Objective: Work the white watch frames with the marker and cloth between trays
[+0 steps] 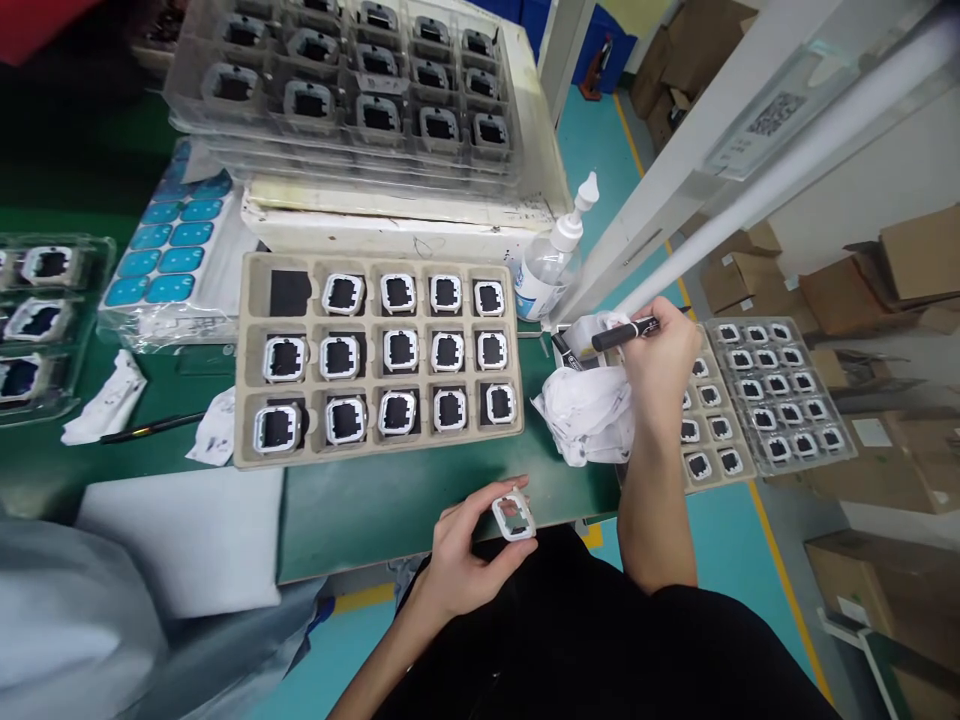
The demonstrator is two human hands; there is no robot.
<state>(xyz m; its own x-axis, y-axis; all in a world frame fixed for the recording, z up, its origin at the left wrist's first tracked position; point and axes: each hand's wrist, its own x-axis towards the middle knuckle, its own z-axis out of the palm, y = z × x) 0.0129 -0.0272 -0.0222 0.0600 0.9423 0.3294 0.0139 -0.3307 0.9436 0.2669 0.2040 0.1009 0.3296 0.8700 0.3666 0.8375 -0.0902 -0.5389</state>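
Between thumb and fingers, my left hand [472, 550] holds a white square frame [514, 514] with rounded corners, just past the green table's front edge. My right hand [660, 345] grips a black marker pen [626, 331] above a crumpled white cloth [585, 415]. A beige tray [379, 455] lies behind my left hand. White frames over black pads sit in its compartments, except the back left one, which shows only a black pad [290, 293].
Stacked clear trays [360, 160] of frames rest on a white box [390, 235] at the back. A pump bottle [547, 265] stands by a slanted white post [652, 150]. More trays [780, 395] are at the right. A thin pen [154, 427] lies left.
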